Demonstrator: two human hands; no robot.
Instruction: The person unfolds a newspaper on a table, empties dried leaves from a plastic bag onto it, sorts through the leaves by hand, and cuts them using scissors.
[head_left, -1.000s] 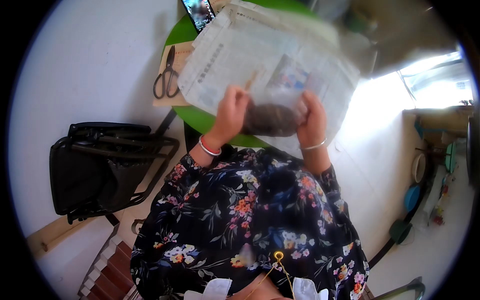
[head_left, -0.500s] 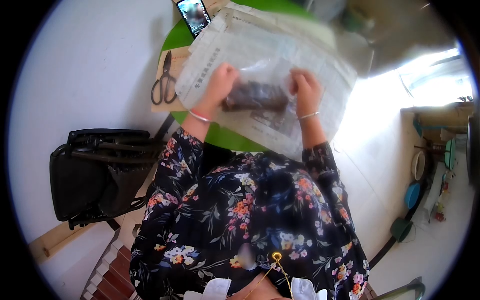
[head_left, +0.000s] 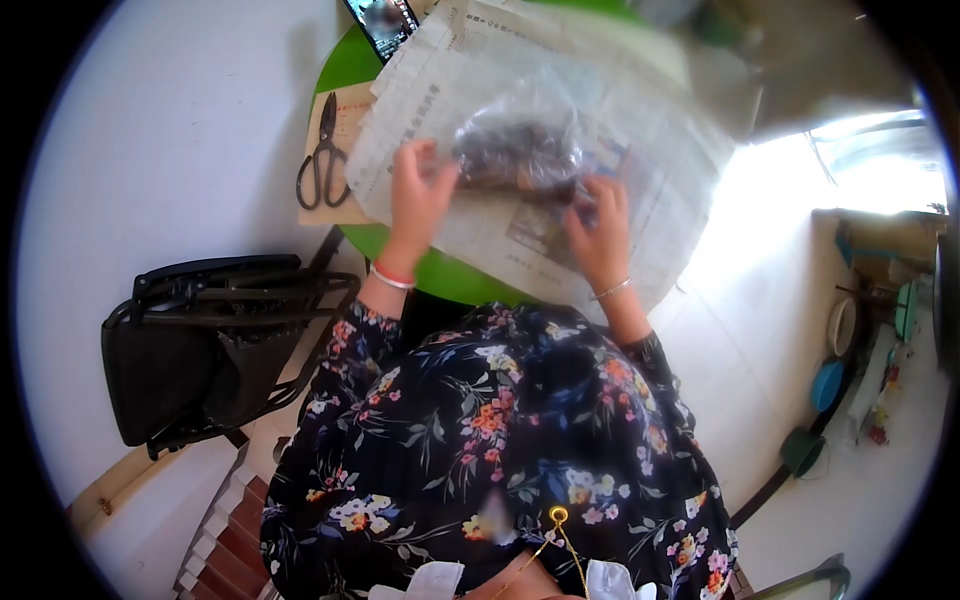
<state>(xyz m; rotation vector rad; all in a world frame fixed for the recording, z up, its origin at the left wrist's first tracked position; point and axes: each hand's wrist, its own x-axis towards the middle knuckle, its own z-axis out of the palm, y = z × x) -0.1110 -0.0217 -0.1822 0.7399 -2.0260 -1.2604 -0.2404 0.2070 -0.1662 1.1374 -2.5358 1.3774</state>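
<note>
A clear plastic bag with something dark brown inside lies on spread newspaper, which covers much of a green round table. My left hand is at the bag's left side, its thumb and fingers apart with nothing between them. At the bag's lower right is my right hand, fingers parted and bent, close to the bag's edge; whether a fingertip touches the plastic cannot be made out. Black-handled scissors rest on brown paper at the table's left edge.
A lit phone lies at the table's top left. Against the left wall stands a folded black chair. Along the right wall are a blue basin, a green bucket and a pale round basin.
Both hands held the bag up by its edges; it now rests on the newspaper, farther from my body. My hands have opened, and the left has moved away from the plastic.
</note>
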